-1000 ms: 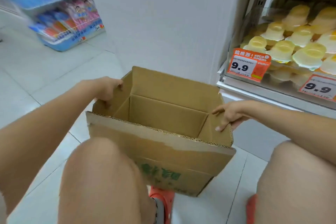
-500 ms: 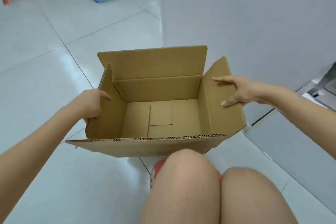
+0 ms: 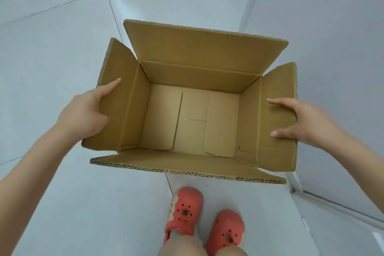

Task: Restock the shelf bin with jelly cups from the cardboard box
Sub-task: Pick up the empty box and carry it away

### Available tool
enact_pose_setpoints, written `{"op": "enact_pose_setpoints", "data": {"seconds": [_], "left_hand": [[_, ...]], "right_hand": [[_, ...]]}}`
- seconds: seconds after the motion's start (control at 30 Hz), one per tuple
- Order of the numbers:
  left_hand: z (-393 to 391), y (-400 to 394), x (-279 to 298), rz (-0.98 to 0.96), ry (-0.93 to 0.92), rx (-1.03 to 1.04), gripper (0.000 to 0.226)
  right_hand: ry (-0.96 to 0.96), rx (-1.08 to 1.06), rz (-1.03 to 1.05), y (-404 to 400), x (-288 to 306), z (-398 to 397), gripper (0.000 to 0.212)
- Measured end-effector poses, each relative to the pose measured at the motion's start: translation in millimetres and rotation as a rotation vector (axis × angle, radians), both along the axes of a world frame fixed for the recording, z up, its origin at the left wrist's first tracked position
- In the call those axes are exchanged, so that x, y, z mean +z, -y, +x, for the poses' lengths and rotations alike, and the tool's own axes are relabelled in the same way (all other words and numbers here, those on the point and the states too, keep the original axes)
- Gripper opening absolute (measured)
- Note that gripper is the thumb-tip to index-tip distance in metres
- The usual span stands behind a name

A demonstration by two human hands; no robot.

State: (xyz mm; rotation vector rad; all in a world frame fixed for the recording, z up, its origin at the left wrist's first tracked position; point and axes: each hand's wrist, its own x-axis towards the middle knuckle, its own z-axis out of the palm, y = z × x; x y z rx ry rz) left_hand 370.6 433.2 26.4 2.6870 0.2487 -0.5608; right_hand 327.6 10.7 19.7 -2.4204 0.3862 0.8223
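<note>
The brown cardboard box (image 3: pixel 193 122) is seen from straight above, all its flaps spread open and nothing inside it. My left hand (image 3: pixel 83 112) grips the left side flap, thumb on top and fingers under the flap. My right hand (image 3: pixel 299 120) grips the right side flap the same way. No jelly cups and no shelf bin are in view.
Pale floor tiles (image 3: pixel 62 27) surround the box. A grey-white wall or cabinet panel (image 3: pixel 332 48) rises at the right, its base rail running along the lower right. My two red clogs (image 3: pixel 203 220) stand just below the box.
The view has swung down from the jelly shelf to look straight into the box. My knees have dropped out of view and my feet now show. Both hands stayed on the side flaps.
</note>
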Motion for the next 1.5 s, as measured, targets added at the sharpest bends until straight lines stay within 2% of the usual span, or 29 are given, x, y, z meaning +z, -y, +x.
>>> {"op": "enact_pose_setpoints", "data": {"seconds": [0.13,0.3,0.47,0.73,0.93,1.1,1.5], "left_hand": [[-21,-8,129,0.064,0.052,0.049,0.098],[-42,-31,280,0.090,0.006,0.095,0.110],[-38,-58,362,0.121,0.104,0.118,0.107],[46,-88,390,0.218,0.129,0.122,0.102],[175,-117,399,0.143,0.043,0.051,0.107],[280,-118,402,0.125,0.038,0.035,0.103],[545,-55,398,0.096,0.041,-0.116,0.100]], "right_hand": [[0.005,0.035,0.067,-7,123,13,0.081],[0.017,0.043,0.143,-17,275,21,0.075],[0.014,0.067,0.163,-27,350,36,0.072],[0.063,0.105,0.187,-74,376,134,0.075],[0.081,0.066,0.131,-93,388,242,0.072],[0.037,0.028,0.095,-93,394,326,0.069],[-0.031,-0.121,0.056,-50,389,523,0.070]]}}
